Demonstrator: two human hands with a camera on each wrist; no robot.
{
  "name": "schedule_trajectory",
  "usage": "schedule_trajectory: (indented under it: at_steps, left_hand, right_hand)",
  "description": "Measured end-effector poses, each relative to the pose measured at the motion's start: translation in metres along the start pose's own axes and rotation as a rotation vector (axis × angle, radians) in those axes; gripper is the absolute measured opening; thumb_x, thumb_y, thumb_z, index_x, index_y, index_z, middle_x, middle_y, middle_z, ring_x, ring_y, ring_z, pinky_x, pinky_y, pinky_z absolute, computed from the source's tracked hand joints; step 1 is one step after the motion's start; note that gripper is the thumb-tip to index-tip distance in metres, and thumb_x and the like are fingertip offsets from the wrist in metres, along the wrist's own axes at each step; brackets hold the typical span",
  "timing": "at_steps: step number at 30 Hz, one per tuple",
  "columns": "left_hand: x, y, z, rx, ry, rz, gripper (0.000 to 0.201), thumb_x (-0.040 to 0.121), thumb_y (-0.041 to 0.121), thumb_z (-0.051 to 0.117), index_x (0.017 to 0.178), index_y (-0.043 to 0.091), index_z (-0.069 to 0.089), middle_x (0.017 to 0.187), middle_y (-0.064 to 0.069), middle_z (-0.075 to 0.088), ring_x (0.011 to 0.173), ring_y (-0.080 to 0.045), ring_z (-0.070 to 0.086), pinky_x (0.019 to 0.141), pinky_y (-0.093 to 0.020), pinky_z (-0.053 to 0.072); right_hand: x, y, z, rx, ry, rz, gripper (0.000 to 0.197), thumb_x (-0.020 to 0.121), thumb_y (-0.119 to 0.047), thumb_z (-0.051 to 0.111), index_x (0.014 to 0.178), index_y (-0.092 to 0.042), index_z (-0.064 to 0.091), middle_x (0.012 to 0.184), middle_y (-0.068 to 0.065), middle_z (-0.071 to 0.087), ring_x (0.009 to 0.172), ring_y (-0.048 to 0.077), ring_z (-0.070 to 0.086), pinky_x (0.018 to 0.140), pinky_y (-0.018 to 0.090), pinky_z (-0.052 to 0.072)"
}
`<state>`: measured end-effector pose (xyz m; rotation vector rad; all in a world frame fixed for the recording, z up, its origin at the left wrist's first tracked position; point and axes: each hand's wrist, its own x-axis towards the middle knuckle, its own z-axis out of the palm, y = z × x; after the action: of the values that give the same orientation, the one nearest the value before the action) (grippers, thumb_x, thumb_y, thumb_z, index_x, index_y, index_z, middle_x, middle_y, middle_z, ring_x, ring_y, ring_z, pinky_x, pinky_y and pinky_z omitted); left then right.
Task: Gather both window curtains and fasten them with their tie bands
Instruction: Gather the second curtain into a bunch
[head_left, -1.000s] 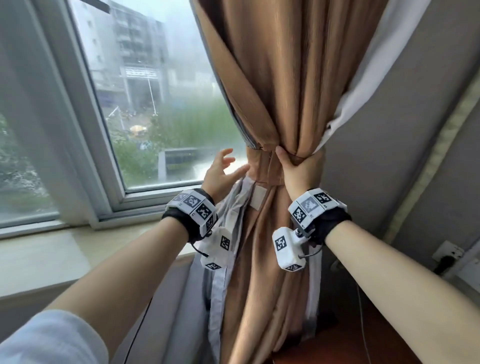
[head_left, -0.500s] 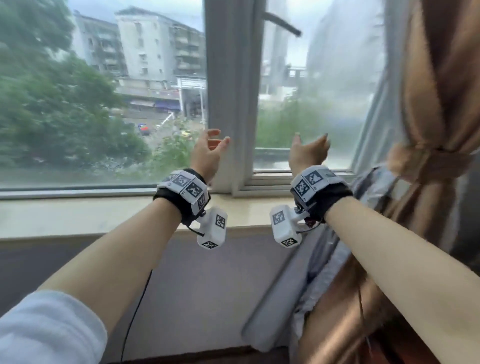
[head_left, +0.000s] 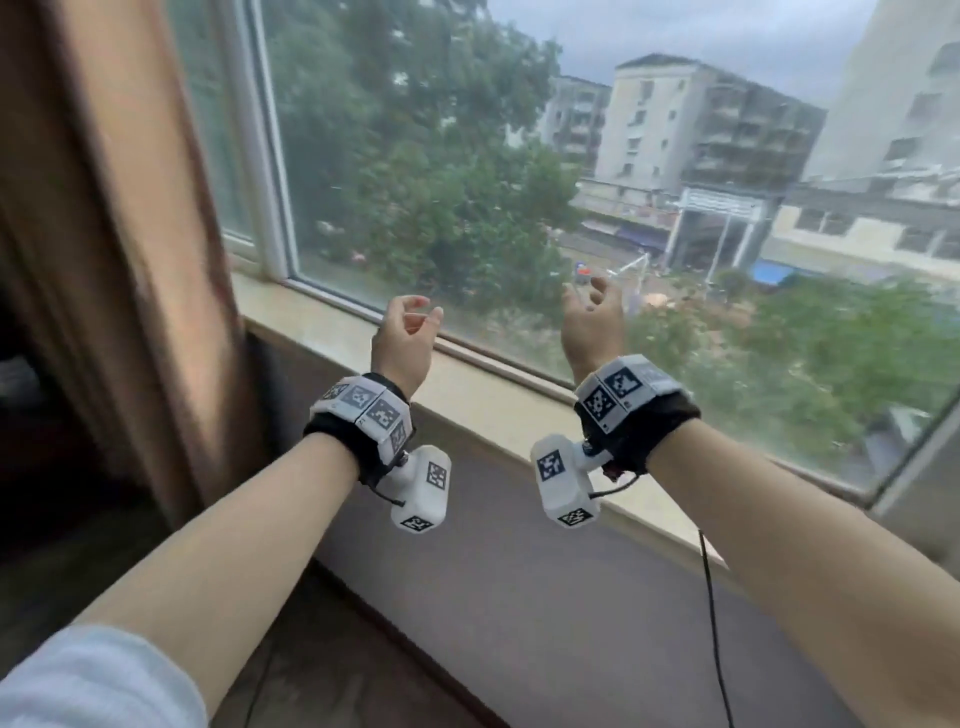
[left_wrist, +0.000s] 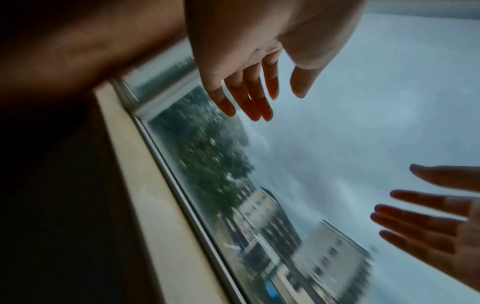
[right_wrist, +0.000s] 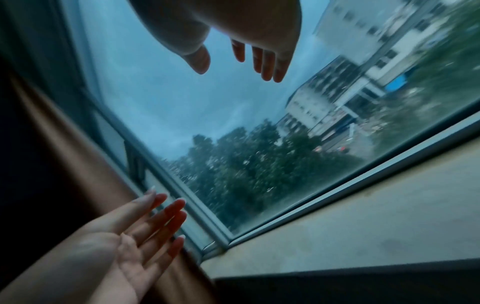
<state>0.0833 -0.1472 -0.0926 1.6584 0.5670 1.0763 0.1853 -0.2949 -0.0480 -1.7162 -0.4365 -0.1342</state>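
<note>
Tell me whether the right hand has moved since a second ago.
Yes. The right hand has left the brown curtain it gripped; it now hovers open in front of the window pane, above the window sill.

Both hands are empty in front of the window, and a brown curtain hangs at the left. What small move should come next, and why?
Probably the left hand reaches left to the brown curtain: it hangs loose with no band visible, and the right hand is farther away.

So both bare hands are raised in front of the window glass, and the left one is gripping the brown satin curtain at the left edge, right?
Not quite. Both hands are raised before the window glass, but the left hand grips nothing: the head view shows it apart from the brown satin curtain, and the left wrist view shows its fingers loose and empty. The right hand is empty too.
</note>
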Motion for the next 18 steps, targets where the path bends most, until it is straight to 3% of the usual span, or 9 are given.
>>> schedule_trajectory:
  at_steps: [2,4,5,7,10,12,14,16,18]
  left_hand:
    - [0.034,-0.018,-0.049,0.050,0.095,-0.002,0.019,0.087,0.024,0.062,0.104,0.016,0.054,0.087,-0.003,0.060,0.081,-0.017,0.056,0.086,-0.027,0.045]
    - [0.067,-0.031,-0.097,0.134,0.181,-0.023,0.016,0.090,0.018,0.060,0.103,0.016,0.051,0.078,0.005,0.055,0.072,-0.008,0.052,0.073,-0.008,0.040]
    - [0.081,-0.036,-0.120,0.163,0.231,-0.038,0.017,0.091,0.015,0.058,0.106,0.014,0.052,0.075,0.009,0.052,0.071,-0.006,0.050,0.069,-0.005,0.037]
    - [0.108,-0.044,-0.167,0.193,0.340,-0.045,0.024,0.090,0.014,0.059,0.113,0.006,0.055,0.076,0.011,0.051,0.079,-0.013,0.052,0.077,-0.015,0.040]
    - [0.135,-0.057,-0.227,0.233,0.482,-0.058,0.030,0.089,0.017,0.061,0.116,0.004,0.055,0.086,-0.002,0.058,0.088,-0.016,0.053,0.085,-0.031,0.043]
    - [0.153,-0.075,-0.273,0.248,0.563,-0.084,0.032,0.089,0.020,0.061,0.117,0.007,0.055,0.091,-0.003,0.059,0.088,-0.016,0.054,0.083,-0.028,0.044]
    - [0.169,-0.092,-0.310,0.248,0.620,-0.102,0.032,0.089,0.023,0.062,0.117,0.010,0.054,0.084,0.006,0.058,0.087,-0.014,0.055,0.079,-0.022,0.041]
    - [0.189,-0.111,-0.344,0.241,0.653,-0.117,0.034,0.088,0.024,0.063,0.118,0.010,0.054,0.082,0.009,0.058,0.088,-0.013,0.055,0.072,-0.015,0.040]
    - [0.216,-0.130,-0.373,0.226,0.631,-0.133,0.039,0.086,0.024,0.065,0.120,0.010,0.052,0.092,0.002,0.061,0.092,-0.014,0.056,0.075,-0.016,0.042]
  right_hand:
    - [0.004,-0.005,0.070,0.031,-0.123,-0.075,0.050,0.092,-0.030,0.053,0.135,-0.009,0.039,0.137,0.011,0.047,0.126,0.023,0.045,0.108,0.038,0.036]
    - [0.006,-0.011,0.137,0.048,-0.246,-0.120,0.050,0.091,-0.030,0.053,0.134,-0.009,0.039,0.136,0.012,0.048,0.125,0.023,0.047,0.107,0.037,0.037]
    - [0.007,-0.015,0.168,0.055,-0.304,-0.133,0.051,0.091,-0.030,0.054,0.134,-0.008,0.039,0.136,0.012,0.048,0.125,0.023,0.047,0.107,0.038,0.037]
    - [0.012,-0.028,0.227,0.077,-0.421,-0.144,0.054,0.090,-0.034,0.055,0.135,-0.009,0.038,0.136,0.011,0.048,0.124,0.023,0.047,0.106,0.038,0.037]
    - [0.015,-0.048,0.302,0.130,-0.538,-0.147,0.061,0.088,-0.038,0.058,0.137,-0.010,0.036,0.136,0.011,0.047,0.123,0.023,0.049,0.104,0.033,0.039]
    - [0.013,-0.062,0.362,0.146,-0.612,-0.148,0.065,0.086,-0.039,0.061,0.138,-0.010,0.034,0.136,0.011,0.047,0.121,0.022,0.050,0.100,0.029,0.038]
    - [0.012,-0.072,0.411,0.151,-0.657,-0.155,0.070,0.084,-0.040,0.063,0.139,-0.010,0.033,0.138,0.009,0.047,0.123,0.022,0.049,0.101,0.029,0.037]
    - [0.013,-0.076,0.462,0.142,-0.669,-0.181,0.074,0.082,-0.043,0.065,0.140,-0.010,0.032,0.139,0.009,0.045,0.126,0.023,0.047,0.106,0.033,0.037]
    - [0.016,-0.077,0.512,0.124,-0.660,-0.203,0.080,0.080,-0.046,0.066,0.141,-0.011,0.029,0.142,0.009,0.042,0.129,0.023,0.044,0.108,0.039,0.036]
